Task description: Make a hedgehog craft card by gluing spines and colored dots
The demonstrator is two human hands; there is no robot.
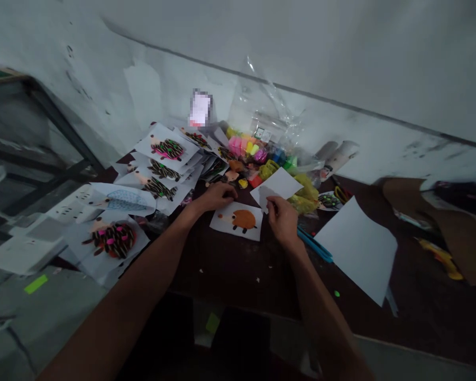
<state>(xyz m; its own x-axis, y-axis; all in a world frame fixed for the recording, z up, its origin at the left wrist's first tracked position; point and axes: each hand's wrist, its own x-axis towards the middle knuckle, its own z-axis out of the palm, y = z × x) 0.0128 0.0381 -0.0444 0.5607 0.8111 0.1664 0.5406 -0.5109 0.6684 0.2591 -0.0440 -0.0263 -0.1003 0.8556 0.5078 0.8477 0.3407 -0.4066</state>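
Head view: right hand's (283,218) grip looks narrow, left hand's (218,196) unclear, beside card (243,218); bag label (262,134) illegible.

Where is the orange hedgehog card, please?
In the head view, the orange hedgehog card lies near centre on the table, left hand by its top edge, right hand to its right.

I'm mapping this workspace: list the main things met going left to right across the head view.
Bright green strip, pink-spotted hedgehog picture, orange hedgehog picture, right hand, large blank sheet, yellow object.
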